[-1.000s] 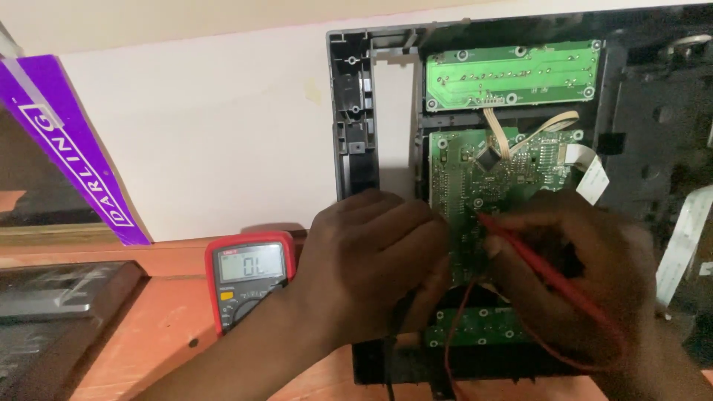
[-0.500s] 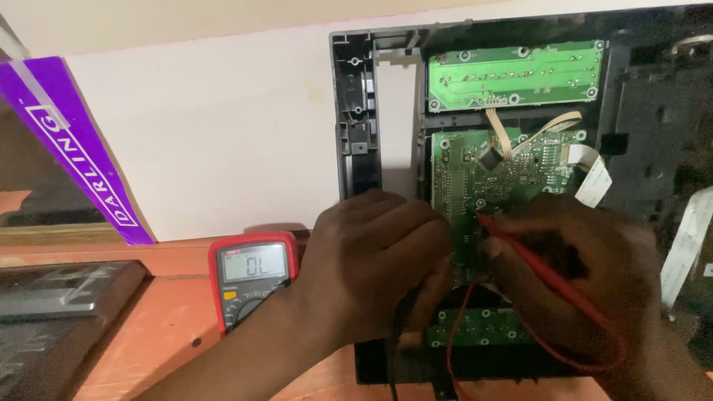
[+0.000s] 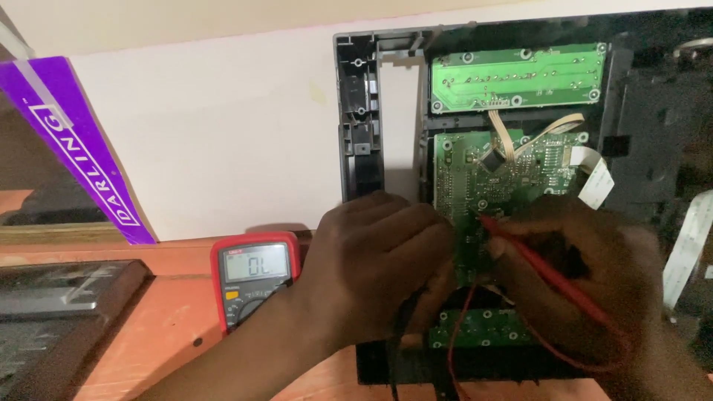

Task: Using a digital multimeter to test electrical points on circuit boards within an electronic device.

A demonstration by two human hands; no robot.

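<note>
right hand point(image 3: 587, 275) presses red probe point(image 3: 542, 267) onto circuit board point(image 3: 505, 174)

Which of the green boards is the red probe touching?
The middle board, the one with the black chip and ribbon cables. The red probe in the right hand has its tip on it; the top board and bottom board are untouched by it.

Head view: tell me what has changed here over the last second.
Almost nothing. The right hand has kept the red probe on the middle green circuit board, its tip barely shifting. The left hand has stayed over the board's lower left, whatever it holds hidden. The red multimeter lies in the same spot on the wooden table. Nothing was picked up or let go.
</note>
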